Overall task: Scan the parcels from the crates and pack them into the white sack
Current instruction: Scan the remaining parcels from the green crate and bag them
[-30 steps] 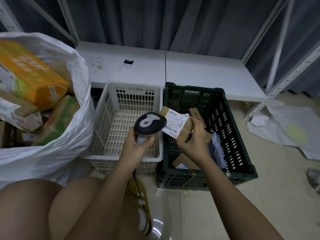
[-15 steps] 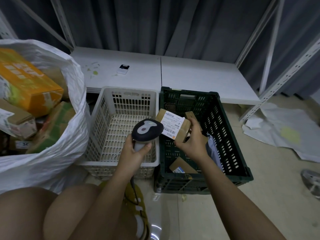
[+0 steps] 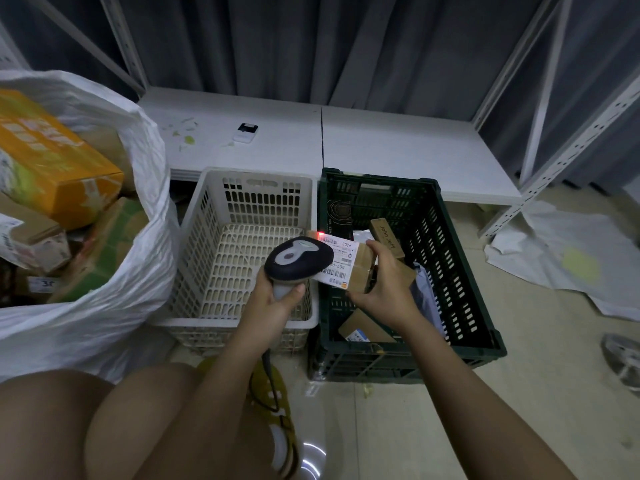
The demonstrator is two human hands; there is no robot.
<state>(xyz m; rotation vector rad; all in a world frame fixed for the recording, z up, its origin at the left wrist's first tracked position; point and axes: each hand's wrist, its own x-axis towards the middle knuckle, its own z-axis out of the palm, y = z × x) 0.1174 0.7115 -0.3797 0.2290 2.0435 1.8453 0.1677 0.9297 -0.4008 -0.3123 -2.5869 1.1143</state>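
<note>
Left hand: the left hand (image 3: 277,301) was at the centre of the frame, its fingers curled around the grip of the barcode scanner (image 3: 298,259).
Scanner: its dark head pointed up and to the right, touching or just above the label of the parcel; a cable hung from the grip toward the bottom of the frame.
Right hand: the right hand (image 3: 388,285) was just right of centre, gripping the small cardboard parcel (image 3: 349,263) from its right side, thumb below and fingers on top.
Parcel: it was held between the two hands, above the border of the white crate (image 3: 207,244) and the green crate (image 3: 450,258); a red light spot was on the upper left corner of its label.
Green crate: some more parcels lay inside it, under the right hand.
White sack: the white sack (image 3: 145,209) stood at the left of the frame, open, with an orange box (image 3: 52,161) and other boxes inside.
</note>
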